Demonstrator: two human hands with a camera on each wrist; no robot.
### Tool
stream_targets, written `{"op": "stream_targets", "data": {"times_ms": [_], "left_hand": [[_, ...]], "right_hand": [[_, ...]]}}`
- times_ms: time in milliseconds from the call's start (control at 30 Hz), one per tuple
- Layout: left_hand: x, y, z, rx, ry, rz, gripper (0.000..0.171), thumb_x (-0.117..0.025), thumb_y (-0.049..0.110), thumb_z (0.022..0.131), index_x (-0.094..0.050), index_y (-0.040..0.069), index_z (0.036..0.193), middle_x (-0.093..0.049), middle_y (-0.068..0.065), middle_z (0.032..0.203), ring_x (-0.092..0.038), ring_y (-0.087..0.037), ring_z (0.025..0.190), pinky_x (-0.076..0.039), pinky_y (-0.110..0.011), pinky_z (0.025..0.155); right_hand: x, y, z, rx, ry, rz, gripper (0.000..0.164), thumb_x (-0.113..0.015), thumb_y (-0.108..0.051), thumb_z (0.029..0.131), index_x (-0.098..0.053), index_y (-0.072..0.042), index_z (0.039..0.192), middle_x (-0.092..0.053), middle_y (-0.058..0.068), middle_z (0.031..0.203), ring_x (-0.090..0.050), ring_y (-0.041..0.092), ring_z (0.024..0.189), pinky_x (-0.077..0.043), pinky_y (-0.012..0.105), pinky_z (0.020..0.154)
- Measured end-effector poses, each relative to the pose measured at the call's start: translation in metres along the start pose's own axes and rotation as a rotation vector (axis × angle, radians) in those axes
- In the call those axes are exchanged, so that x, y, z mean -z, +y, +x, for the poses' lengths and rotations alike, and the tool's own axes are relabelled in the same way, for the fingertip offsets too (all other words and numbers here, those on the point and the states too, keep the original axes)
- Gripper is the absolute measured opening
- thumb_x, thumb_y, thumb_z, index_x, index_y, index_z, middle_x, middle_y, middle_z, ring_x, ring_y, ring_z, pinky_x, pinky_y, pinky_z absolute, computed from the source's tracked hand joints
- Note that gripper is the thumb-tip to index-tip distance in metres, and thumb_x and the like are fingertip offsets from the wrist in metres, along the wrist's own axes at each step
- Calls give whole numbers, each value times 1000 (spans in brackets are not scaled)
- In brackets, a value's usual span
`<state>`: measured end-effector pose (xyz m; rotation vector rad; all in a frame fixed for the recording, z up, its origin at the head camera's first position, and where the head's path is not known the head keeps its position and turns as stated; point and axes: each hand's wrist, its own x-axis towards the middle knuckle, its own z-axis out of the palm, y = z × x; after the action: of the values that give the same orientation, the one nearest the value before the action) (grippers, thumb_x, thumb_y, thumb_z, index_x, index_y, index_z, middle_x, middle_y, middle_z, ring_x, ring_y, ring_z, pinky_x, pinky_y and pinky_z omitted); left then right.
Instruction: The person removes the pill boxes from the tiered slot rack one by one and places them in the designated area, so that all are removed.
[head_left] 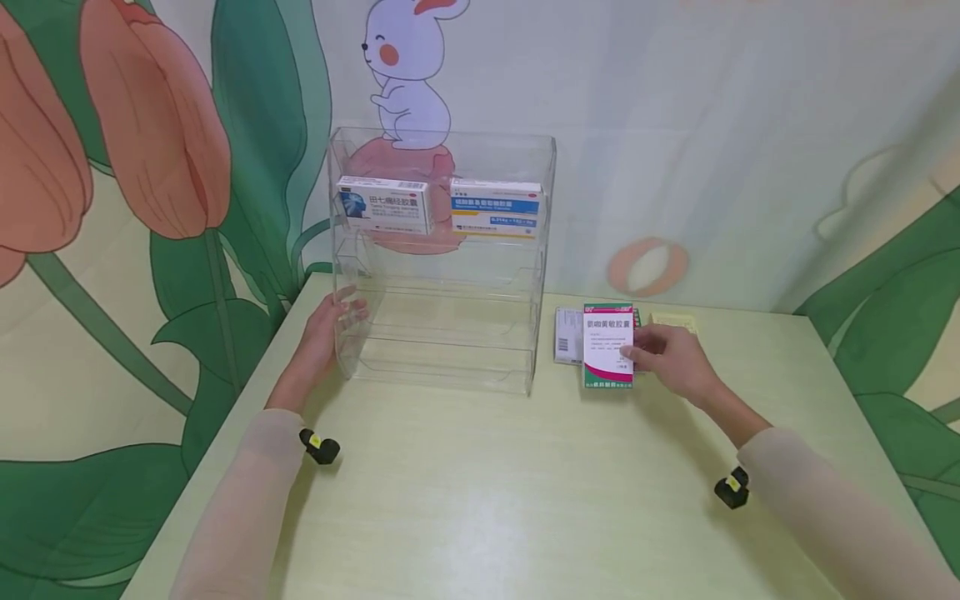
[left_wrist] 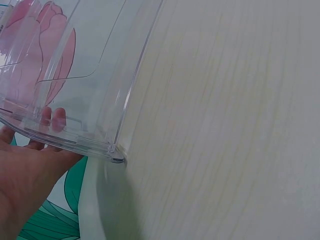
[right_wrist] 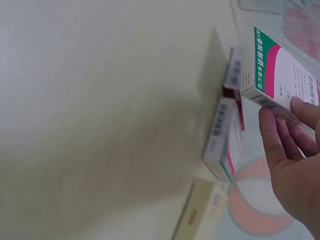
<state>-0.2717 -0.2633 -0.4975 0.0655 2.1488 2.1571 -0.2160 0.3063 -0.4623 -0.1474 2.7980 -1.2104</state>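
Observation:
A clear plastic display rack (head_left: 442,364) with stepped shelves stands on the table. My left hand (head_left: 330,329) rests at its left side panel, fingertips (left_wrist: 59,120) showing through the clear plastic. To the right of the rack, my right hand (head_left: 678,358) pinches a white, pink and green medicine box (head_left: 608,350) between thumb and fingers. Its printed front faces me and it is held upright. Several more medicine boxes lie behind it, partly covered in the head view. In the right wrist view they are a barcoded box (right_wrist: 220,132), a cream box (right_wrist: 197,212) and a purplish-white box (right_wrist: 234,67).
On the rack's upper shelf sit a white box with a blue head picture (head_left: 384,206) and a blue-and-white box (head_left: 497,208). A printed cloth with a rabbit (head_left: 412,108) and tulips hangs behind the pale wooden table (head_left: 480,500).

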Motion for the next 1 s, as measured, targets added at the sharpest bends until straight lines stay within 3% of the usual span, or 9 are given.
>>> {"op": "stream_targets", "data": {"times_ms": [100, 267, 433, 700, 1000], "left_hand": [[-1, -1, 1, -8, 0, 8, 52, -34, 35, 115, -33, 16, 164, -46, -16, 159, -41, -36, 150, -28, -61, 124], [-2, -2, 2, 2, -2, 20, 51, -34, 37, 115, -35, 20, 163, -45, -15, 160, -40, -35, 151, -26, -60, 124], [-2, -1, 2, 7, -8, 32, 52, -34, 40, 115, -34, 22, 164, -41, -17, 163, -39, -34, 152, -26, -61, 124], [1, -3, 2, 11, -11, 27, 56, -31, 38, 115, -27, 18, 167, -37, -20, 165, -36, -36, 153, -24, -64, 124], [0, -3, 1, -3, -5, 37, 56, -31, 38, 115, -27, 16, 167, -41, -18, 163, -38, -35, 152, -22, -63, 125]], "right_hand": [[-14, 5, -7, -15, -43, 49, 40, -76, -25, 100, -67, 2, 128, -72, 16, 111, -71, 29, 95, -62, 45, 86], [-33, 5, -18, -43, -118, 128, 42, -77, -24, 99, -67, 5, 128, -72, 18, 112, -71, 29, 96, -63, 36, 84], [-46, 0, -26, -83, -161, 136, 41, -80, -25, 97, -71, 4, 124, -71, 16, 112, -65, 28, 98, -62, 30, 82], [-57, -9, -31, -197, -269, 108, 36, -79, -26, 97, -73, 1, 119, -75, 10, 106, -69, 24, 87, -60, 34, 82], [-56, -20, -30, -268, -287, 97, 31, -79, -23, 97, -74, 3, 115, -77, 10, 101, -74, 23, 83, -62, 34, 80]]}}
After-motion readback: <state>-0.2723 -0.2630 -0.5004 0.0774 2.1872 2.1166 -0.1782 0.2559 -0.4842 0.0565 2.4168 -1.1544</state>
